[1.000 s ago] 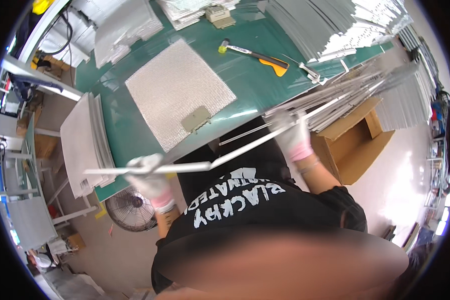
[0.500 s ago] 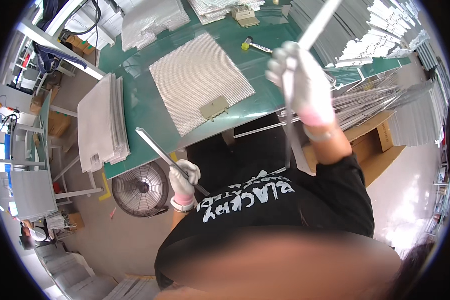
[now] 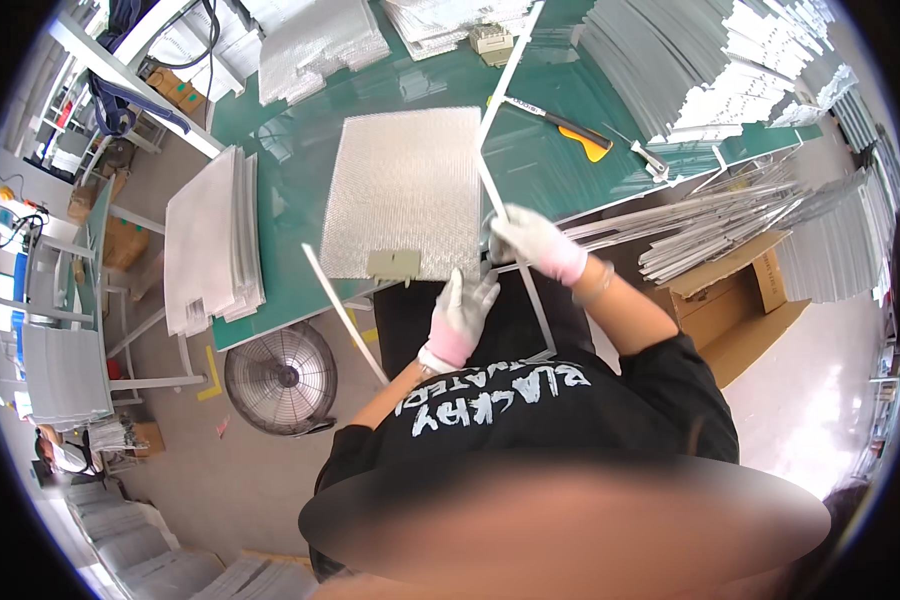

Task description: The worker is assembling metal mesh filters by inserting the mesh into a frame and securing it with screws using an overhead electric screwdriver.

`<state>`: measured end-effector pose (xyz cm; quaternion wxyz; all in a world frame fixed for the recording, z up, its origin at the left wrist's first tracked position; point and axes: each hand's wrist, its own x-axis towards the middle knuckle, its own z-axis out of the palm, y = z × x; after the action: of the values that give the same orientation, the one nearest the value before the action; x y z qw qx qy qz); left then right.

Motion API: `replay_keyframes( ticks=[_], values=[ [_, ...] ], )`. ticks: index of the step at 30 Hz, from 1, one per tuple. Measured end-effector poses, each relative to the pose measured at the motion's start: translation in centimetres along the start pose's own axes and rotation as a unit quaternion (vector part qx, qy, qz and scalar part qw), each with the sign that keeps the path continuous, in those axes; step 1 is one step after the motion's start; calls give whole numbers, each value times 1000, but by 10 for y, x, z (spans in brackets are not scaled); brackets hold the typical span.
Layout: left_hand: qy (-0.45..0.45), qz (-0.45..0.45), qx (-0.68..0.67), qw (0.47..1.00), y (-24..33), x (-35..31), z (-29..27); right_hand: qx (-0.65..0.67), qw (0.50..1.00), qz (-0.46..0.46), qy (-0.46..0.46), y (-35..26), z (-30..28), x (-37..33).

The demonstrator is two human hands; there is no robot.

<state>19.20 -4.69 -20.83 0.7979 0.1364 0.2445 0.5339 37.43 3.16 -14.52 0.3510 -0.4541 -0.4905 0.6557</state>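
A silvery mesh sheet [image 3: 405, 185] lies on the green table, its near edge by the table's front. My left hand [image 3: 460, 318], in a white glove, is at the sheet's near right corner, thumb at the edge and fingers bent beside it. My gloved right hand [image 3: 535, 243] is closed round a thin metal frame strip [image 3: 511, 66], which bends and runs along the sheet's right side. A further length of metal strip [image 3: 340, 305] slants past the sheet's lower left, in no hand. A small grey-green block [image 3: 394, 265] rests on the sheet's near edge.
Stacked mesh sheets stand at the left [image 3: 210, 235] and back [image 3: 320, 50]. A hammer [image 3: 530, 108] and a screwdriver [image 3: 650, 158] lie at right, by a big stack of grey strips [image 3: 660, 60]. An open carton [image 3: 740, 310] and a floor fan [image 3: 282, 377] flank me.
My left hand let go of the left strip length and moved right to the sheet's corner. The sheet turned straighter. My right hand came down and left with the strip, uncovering the tools.
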Motion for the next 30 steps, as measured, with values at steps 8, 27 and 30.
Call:
replay_keyframes(
  ticks=[8,27,30],
  values=[
    [-116,153,206,960,41,118,-10,90,988,-113,56,39,37,-33],
    [-1,125,89,988,56,148,39,82,995,-54,27,18,21,-11],
    [29,104,-43,993,56,139,44,-21,999,-48,8,-20,9,10]
  ],
)
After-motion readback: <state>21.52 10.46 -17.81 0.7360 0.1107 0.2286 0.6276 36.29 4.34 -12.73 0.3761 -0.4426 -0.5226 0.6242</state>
